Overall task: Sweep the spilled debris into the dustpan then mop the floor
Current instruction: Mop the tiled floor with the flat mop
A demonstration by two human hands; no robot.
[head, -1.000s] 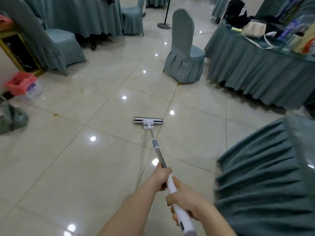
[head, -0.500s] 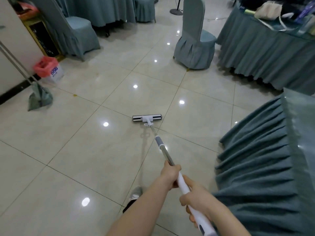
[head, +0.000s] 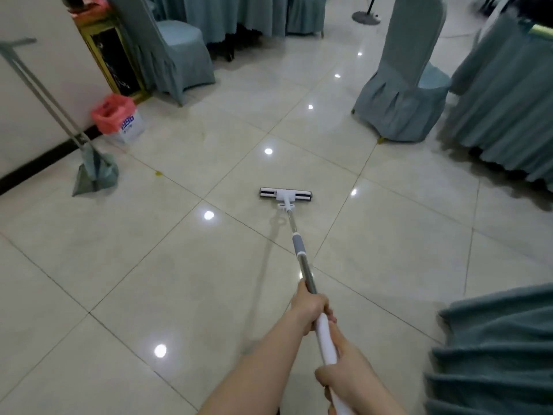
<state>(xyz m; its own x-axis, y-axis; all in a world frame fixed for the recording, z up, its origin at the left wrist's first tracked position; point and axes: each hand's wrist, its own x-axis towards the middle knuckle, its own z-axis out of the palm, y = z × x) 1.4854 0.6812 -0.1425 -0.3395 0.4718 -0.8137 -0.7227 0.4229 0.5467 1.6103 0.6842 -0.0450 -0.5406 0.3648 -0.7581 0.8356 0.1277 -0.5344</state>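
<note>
Tiled floor point(head: 119, 265) under mopping: left hand point(head: 309, 307) and right hand point(head: 344, 381), each grip wrapped around the mop point(head: 285, 195) handle, spaced apart for leverage.

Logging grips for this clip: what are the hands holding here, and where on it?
Both hold the mop by its handle: left hand where the metal pole meets the white grip, right hand lower on the white grip's end.

Bright overhead glare spots, soft blur, warped edges
</note>
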